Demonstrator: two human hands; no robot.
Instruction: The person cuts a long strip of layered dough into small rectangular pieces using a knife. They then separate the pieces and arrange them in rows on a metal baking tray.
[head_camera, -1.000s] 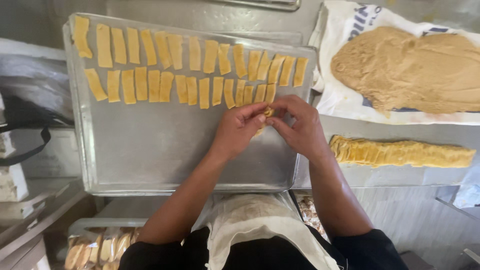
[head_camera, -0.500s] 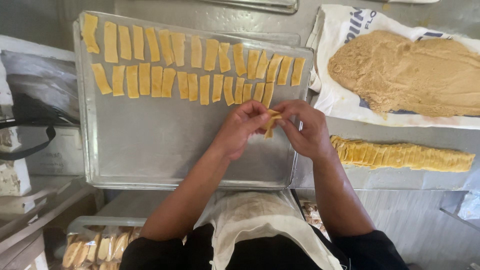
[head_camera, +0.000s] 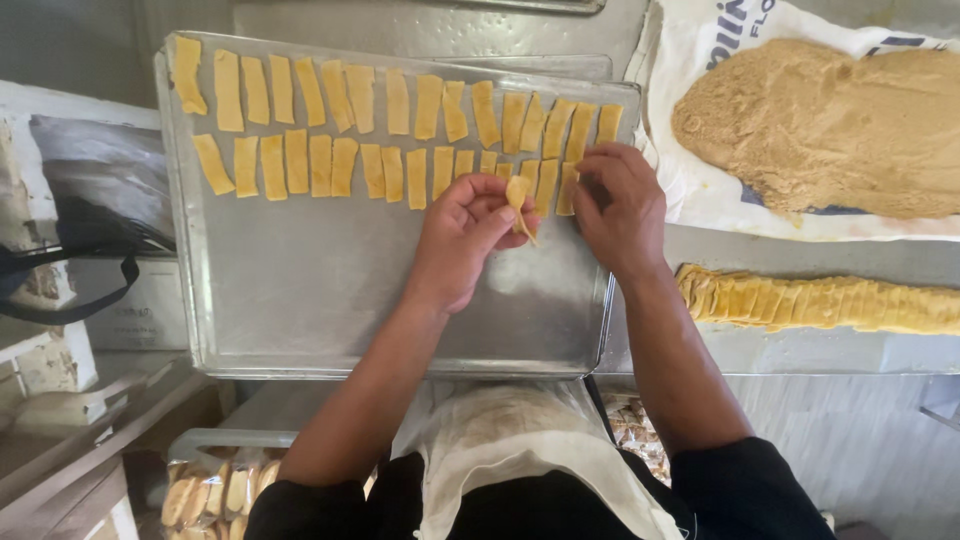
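1. Both forearms are bare and reach forward from the bottom of the view, and they come closer to each other toward the hands.
2. The left hand (head_camera: 462, 238) has its back turned up to the camera, with the wrist nearly straight.
3. Its fingers (head_camera: 490, 210) are curled inward, and the thumb and fingertips are pinched together.
4. The right hand (head_camera: 620, 205) is just beside the left hand, also with its back up.
5. Its fingers (head_camera: 592, 178) are bent and point to the left, toward the other hand.
6. The fingertips of the two hands are very near, almost touching.
7. Dark sleeves cover the upper arms.
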